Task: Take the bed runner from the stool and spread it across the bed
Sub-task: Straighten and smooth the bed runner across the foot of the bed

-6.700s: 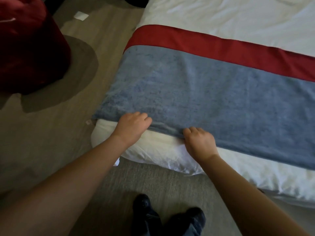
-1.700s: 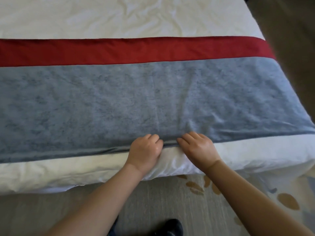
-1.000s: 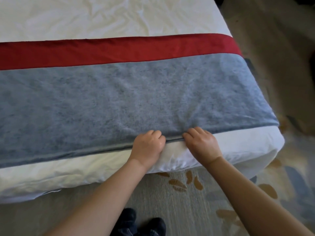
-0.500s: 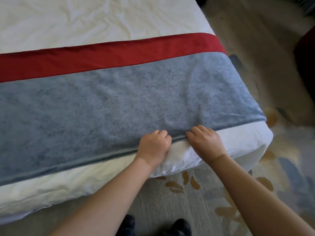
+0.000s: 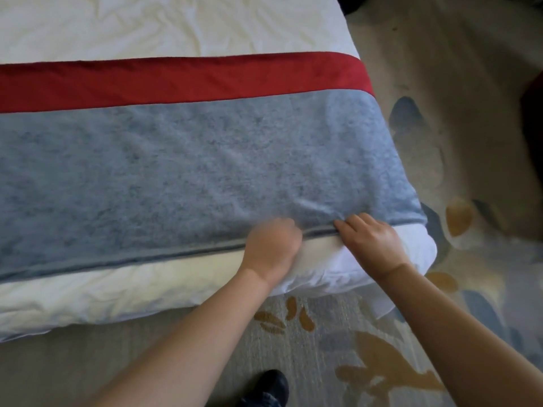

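Head view: I see the bed runner [image 5: 191,171] lying flat across the white bed [image 5: 176,22], its blue-grey field toward me and its red band [image 5: 176,80] on the far side. The runner's right end reaches the bed's right edge and drops over it. White bedding shows as a strip between the runner's near hem [image 5: 147,255] and the bed's near edge.

Left hand [image 5: 271,246]: at the near hem, motion-blurred. Knuckles up, fingers curled close together over the hem. I cannot tell whether they pinch cloth or only press on it.

Right hand [image 5: 371,242]: just beside the left, apart from it, close to the bed's near right corner. Fingers pressed together and bent, tips hooked on the hem, gripping it; thumb hidden. Small creases in the runner fan out from those fingertips.

Both forearms reach in from below.

Floor: patterned carpet [image 5: 367,362] with tan and blue shapes under the bed's corner. One dark shoe [image 5: 273,383] at the bottom edge.
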The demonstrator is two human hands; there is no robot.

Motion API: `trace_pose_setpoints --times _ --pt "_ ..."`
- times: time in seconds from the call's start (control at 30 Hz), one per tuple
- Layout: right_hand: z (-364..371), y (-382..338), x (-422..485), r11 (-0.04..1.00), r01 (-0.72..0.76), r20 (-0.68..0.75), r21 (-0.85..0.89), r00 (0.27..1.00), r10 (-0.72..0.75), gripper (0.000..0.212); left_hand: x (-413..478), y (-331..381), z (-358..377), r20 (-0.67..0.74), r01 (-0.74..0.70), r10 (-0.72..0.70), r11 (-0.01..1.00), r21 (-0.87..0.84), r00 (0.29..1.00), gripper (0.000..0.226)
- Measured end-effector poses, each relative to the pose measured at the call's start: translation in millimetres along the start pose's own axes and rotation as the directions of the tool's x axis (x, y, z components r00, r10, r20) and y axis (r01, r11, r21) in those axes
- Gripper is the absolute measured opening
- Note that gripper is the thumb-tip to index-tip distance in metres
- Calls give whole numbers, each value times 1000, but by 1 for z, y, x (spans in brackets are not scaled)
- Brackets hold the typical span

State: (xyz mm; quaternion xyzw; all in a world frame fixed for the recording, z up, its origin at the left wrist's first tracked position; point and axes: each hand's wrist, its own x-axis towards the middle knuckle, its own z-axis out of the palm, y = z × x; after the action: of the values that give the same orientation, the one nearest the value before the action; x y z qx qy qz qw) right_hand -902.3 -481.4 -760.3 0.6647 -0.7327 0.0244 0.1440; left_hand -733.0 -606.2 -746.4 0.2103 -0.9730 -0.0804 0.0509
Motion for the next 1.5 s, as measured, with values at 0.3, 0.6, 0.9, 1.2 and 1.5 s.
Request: trace_pose_setpoints --times 0.3,0.6,0.9,1.2,1.5 --pt "-1 68 -24 992 -101 75 -69 992 106 30 46 47 1 14 -54 54 999 1 998 35" --pt "5 74 -36 984 -174 198 -25 964 175 32 47 59 8 74 -105 107 994 -32 991 42" --pt "-28 10 3 986 -136 170 92 978 119 35 -41 -24 -10 -65 7 -21 979 -205 998 7" --pt "-24 -272 156 882 124 18 455 989 -149 29 -191 -224 -74 -61 315 -316 949 -26 947 43" --pt "-25 -450 239 931 188 46 314 976 -213 28 -318 -379 -98 26 311 -319 937 157 947 30"
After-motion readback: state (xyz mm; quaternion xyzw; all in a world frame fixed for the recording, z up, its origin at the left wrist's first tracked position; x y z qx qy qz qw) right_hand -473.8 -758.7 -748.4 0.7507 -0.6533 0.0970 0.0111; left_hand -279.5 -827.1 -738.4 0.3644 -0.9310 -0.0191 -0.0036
